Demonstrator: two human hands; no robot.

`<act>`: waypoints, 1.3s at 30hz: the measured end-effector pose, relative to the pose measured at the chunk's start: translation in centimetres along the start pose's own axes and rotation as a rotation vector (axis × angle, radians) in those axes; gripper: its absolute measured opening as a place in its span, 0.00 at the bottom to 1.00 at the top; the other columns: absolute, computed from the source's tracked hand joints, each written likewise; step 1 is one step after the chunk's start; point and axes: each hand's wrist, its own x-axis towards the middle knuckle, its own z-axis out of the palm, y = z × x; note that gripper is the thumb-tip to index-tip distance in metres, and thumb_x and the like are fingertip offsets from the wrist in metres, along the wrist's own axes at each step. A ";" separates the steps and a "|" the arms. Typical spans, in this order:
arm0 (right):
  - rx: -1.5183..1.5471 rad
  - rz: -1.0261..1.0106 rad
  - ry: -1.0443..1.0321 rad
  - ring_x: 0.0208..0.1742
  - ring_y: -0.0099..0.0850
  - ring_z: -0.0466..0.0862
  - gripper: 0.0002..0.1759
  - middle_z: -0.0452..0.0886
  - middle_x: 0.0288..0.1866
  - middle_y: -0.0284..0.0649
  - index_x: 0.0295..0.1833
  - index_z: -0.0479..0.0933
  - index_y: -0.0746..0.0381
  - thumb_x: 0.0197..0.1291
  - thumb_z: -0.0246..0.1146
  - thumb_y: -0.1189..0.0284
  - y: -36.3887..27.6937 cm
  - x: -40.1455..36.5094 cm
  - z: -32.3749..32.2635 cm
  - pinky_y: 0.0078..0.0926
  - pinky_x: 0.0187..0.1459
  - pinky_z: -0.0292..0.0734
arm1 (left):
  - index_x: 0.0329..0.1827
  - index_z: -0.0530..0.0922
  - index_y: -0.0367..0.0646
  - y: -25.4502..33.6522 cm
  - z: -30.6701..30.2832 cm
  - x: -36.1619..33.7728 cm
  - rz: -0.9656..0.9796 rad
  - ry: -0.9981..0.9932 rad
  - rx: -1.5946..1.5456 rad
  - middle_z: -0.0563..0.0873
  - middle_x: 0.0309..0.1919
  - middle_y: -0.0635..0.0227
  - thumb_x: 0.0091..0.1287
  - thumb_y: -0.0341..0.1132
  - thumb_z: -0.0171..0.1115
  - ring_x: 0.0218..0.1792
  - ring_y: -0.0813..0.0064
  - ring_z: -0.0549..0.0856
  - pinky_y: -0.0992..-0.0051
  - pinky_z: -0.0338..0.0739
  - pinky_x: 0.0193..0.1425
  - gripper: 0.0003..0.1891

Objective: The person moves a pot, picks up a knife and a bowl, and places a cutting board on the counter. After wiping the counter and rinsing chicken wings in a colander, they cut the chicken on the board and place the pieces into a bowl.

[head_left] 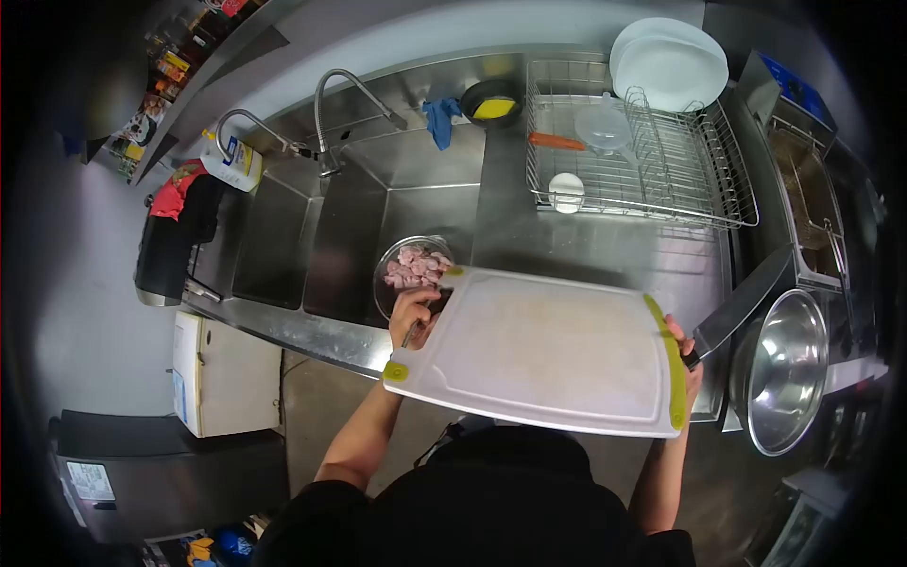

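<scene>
A white cutting board point(548, 345) with yellow-green corners is lifted above the steel counter, held at both ends. My left hand point(413, 312) grips its left edge at the handle slot, right beside a glass bowl of pink raw meat pieces point(414, 266) that stands at the sink's edge. My right hand point(682, 359) grips the board's right edge together with a large knife point(746, 302), whose blade points up and right.
A double steel sink point(368, 217) with two faucets lies to the left. A dish rack point(642, 161) holds white plates, a carrot and a lid. A steel mixing bowl point(784, 369) sits at right, a fryer behind it. A black pan point(491, 99) stands at the back.
</scene>
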 end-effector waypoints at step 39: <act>-1.775 -0.200 -0.557 0.47 0.39 0.75 0.18 0.78 0.42 0.39 0.44 0.81 0.61 0.43 0.69 0.72 0.4 0.4 0.3 0.35 0.49 0.69 | 0.53 0.78 0.36 -3.4 5.1 -4.3 -0.470 -0.343 0.263 0.83 0.43 0.52 0.65 0.35 0.56 0.47 0.54 0.80 0.62 0.73 0.55 0.16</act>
